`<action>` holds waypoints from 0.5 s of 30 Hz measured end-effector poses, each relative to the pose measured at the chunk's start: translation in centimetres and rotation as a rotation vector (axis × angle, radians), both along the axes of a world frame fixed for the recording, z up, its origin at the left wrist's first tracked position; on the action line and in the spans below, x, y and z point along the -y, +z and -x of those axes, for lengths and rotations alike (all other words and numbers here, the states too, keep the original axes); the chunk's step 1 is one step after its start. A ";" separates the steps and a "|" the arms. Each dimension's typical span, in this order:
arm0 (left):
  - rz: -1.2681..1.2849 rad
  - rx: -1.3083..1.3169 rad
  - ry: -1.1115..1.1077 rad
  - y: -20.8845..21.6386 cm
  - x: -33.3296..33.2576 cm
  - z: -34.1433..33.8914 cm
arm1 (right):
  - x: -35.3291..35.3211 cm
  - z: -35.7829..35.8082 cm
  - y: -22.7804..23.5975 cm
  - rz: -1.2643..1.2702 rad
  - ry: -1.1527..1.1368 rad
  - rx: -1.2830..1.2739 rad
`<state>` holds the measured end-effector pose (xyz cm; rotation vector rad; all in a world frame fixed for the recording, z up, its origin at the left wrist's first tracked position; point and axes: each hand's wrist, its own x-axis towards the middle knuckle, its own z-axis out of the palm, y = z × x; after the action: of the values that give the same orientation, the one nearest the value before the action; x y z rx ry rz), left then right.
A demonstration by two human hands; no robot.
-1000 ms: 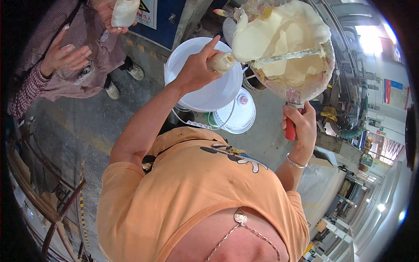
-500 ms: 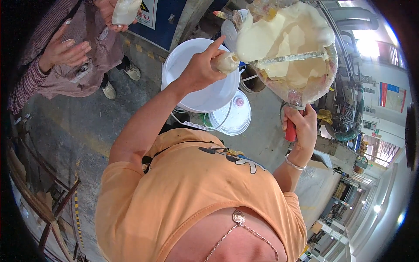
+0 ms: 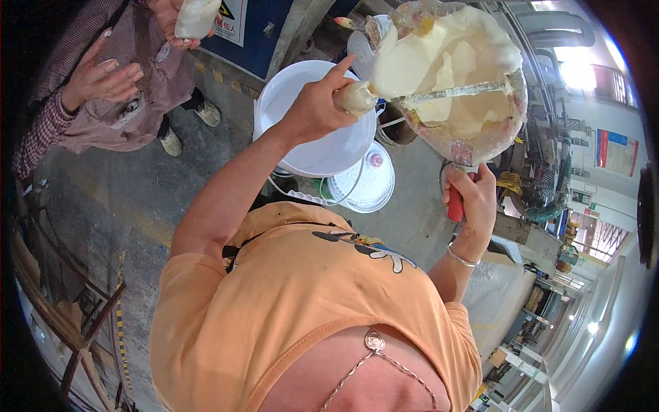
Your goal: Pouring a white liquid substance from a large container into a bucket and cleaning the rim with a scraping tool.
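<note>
To the left, we see a co-worker in a stained apron (image 3: 154,82), one hand around a pale bottle (image 3: 197,18), the other raised with fingers apart. In mid-scene our left hand (image 3: 316,110) and wrist hide part of a wide white bucket (image 3: 309,159); a round white lid (image 3: 360,185) and a dark pail (image 3: 398,130) sit beside it.

The worn grey floor (image 3: 96,206) runs from a rusty frame (image 3: 75,340) past a blue cabinet (image 3: 257,44) to machinery and a brightly lit hall.

Above the bucket, our left fingers wrap a pale, smeared stub (image 3: 357,99), index finger stretched out; whether the stub joins the pan (image 3: 480,148) we cannot tell. At right, our right hand (image 3: 476,196) has its fingers curled tightly around the pan's red handle (image 3: 456,204). Thick cream-coloured paste (image 3: 473,48) coats the pan's inside and covers its left rim.
</note>
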<state>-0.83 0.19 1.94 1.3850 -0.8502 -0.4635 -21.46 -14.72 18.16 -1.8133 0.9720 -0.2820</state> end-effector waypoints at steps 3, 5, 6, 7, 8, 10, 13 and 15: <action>-0.027 0.020 0.009 0.0 -0.2 0.0 | 0.3 0.1 -0.2 -0.001 0.018 -0.021; -0.049 0.028 0.010 0.0 -0.3 -0.1 | 0.3 0.1 -0.3 0.009 0.018 0.005; -0.049 0.028 0.011 0.0 -0.4 -0.1 | 0.3 0.1 -0.3 0.008 0.019 0.005; -0.057 0.040 0.015 0.1 -0.4 0.0 | 0.3 0.1 -0.2 0.004 0.010 0.000; -0.065 0.051 0.019 0.1 -0.4 0.0 | 0.3 0.2 -0.2 0.000 0.002 -0.006; -0.065 0.061 0.017 0.1 -0.4 -0.2 | 0.4 0.1 -0.3 0.006 0.000 -0.007; -0.058 0.066 0.012 -0.2 -0.2 -0.3 | 0.3 0.1 -0.2 0.006 -0.004 -0.001; -0.052 0.062 0.009 -0.5 -0.1 -0.4 | 0.1 0.0 0.0 0.001 -0.006 0.005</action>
<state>-0.39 0.25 1.47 1.4566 -0.8870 -0.4406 -21.46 -14.80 18.20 -1.8101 0.9739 -0.2904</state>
